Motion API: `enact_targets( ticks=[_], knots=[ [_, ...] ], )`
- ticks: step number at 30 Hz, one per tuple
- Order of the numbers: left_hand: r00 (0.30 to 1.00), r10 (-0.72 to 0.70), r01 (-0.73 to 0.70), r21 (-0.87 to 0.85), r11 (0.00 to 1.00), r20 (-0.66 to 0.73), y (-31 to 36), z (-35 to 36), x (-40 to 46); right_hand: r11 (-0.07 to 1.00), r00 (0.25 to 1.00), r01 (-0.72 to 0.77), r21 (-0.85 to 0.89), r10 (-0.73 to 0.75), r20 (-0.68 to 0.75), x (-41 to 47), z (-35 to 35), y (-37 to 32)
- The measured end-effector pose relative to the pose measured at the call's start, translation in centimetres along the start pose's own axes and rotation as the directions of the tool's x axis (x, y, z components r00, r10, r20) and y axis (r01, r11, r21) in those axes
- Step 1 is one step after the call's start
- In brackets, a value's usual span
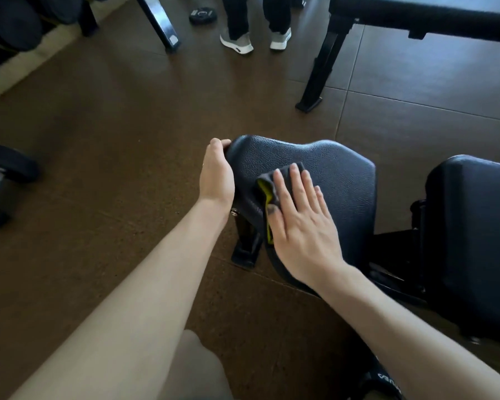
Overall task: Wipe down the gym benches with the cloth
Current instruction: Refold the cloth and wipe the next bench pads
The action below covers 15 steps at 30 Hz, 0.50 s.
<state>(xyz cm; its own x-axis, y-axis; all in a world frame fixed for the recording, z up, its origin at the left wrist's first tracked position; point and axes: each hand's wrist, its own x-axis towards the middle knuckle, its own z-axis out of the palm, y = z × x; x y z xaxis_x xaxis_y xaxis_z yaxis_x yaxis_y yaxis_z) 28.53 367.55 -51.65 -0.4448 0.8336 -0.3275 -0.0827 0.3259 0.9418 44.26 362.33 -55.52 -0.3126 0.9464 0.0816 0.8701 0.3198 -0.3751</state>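
On the seat pad: wiping is judged to be under way.
Seat pad (329,171): black, textured; the back pad (474,226) is set just beside it.
Cloth (274,183): dark with a yellow-green underside, laid flat on the pad's left part.
Right hand (300,215): fingers straight, pressed onto the cloth to drive it.
Left hand (217,171): curled over the pad's front edge, apparently to steady it.
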Motion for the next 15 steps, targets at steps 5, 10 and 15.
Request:
enact_targets(
  ticks=[5, 10, 15],
  knots=[
    [0.998, 0.070, -0.070, 0.047, 0.996, 0.002, -1.2, -0.2, 0.6, 0.986, 0.985, 0.168, -0.003, -0.168, -0.044, 3.9, 0.1, -0.6],
    [0.998, 0.045, -0.047, 0.046, 0.998, 0.037, -0.3, -0.5, 0.1, 0.997, 1.000, 0.023, 0.074, -0.021, -0.020, 8.4, -0.2, -2.0],
    [0.997, -0.011, 0.016, -0.062, 0.998, 0.079, 0.0, -0.5, -0.3, 0.968, 0.965, 0.252, -0.024, -0.253, -0.073, 4.1, 0.7, -2.1]
  ],
)
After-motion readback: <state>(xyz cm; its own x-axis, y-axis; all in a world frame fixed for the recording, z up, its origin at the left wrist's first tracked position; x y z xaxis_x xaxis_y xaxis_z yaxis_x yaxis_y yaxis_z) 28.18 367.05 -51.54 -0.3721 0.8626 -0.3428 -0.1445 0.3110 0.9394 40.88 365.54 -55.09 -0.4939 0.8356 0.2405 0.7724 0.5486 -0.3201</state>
